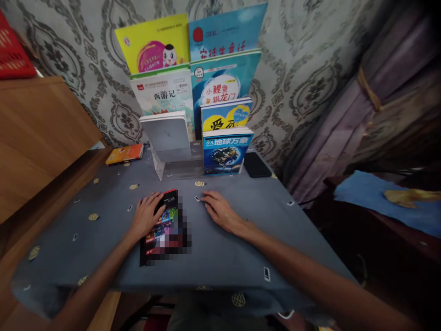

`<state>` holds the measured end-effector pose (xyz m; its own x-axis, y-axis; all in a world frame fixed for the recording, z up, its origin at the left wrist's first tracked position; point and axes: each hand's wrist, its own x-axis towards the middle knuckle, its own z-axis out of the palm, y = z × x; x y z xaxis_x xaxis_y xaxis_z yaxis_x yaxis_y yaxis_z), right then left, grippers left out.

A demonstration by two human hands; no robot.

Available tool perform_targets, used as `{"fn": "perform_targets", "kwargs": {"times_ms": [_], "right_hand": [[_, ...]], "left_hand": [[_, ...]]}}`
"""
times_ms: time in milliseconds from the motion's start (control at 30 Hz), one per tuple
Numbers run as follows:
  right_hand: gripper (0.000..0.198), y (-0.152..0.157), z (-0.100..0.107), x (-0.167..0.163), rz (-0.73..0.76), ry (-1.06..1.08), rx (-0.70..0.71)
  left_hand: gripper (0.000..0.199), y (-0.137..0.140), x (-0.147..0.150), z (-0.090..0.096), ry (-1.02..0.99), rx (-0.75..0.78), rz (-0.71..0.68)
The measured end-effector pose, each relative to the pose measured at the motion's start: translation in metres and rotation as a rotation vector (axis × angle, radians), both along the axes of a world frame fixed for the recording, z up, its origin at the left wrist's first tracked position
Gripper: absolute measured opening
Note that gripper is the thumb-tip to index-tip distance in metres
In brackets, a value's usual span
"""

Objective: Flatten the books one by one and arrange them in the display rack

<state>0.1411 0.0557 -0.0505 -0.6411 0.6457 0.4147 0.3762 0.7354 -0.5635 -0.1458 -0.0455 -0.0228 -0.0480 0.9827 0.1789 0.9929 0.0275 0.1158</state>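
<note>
Forearms (292, 255) angle inward, left hand (146, 215) on book (168, 216).

blue-grey tablecloth (223, 257) with yellow pineapples, black-and-red book (165, 230), grey damask-patterned wallpaper (82, 69), purple curtain (344, 110)

1. This looks like a room in a home, with a reading or study corner set against the wall.
2. The wall wears ornate grey damask-style wallpaper (298, 99), a domestic finish.
3. On the right hangs a purple curtain (344, 124), gathered by a tan tieback (369, 89).
4. The table is dressed in a grey-blue tablecloth (103, 248) printed with small yellow pineapples, more homely than an office desk.
5. A clear stand (182, 169) displays books in 2 columns, among them a yellow book (151, 39) with a cartoon child and a blue book (225, 154) showing the globe; their bright covers suggest young readers.
6. Wooden furniture (41, 128) stands close by on the left.
</note>
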Motion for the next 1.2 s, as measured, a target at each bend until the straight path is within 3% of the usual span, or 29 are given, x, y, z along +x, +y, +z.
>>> {"fn": "perform_targets", "kwargs": {"times_ms": [200,667,1067,1200], "right_hand": [[0.031,0.009,0.0,0.032,-0.085,-0.05,0.021],[0.033,0.037,0.013,0.071,-0.255,0.024,-0.01],[0.03,0.054,0.006,0.105,-0.331,0.043,-0.017],[0.03,0.059,0.005,0.109,-0.34,0.037,-0.023]], "left_hand": [[0.045,0.006,0.052,0.0,-0.05,-0.012,-0.117],[0.044,0.059,0.157,-0.002,-0.148,0.008,-0.278],[0.044,0.079,0.205,-0.008,-0.203,0.018,-0.347],[0.044,0.084,0.209,-0.007,-0.351,0.053,-0.381]]}}
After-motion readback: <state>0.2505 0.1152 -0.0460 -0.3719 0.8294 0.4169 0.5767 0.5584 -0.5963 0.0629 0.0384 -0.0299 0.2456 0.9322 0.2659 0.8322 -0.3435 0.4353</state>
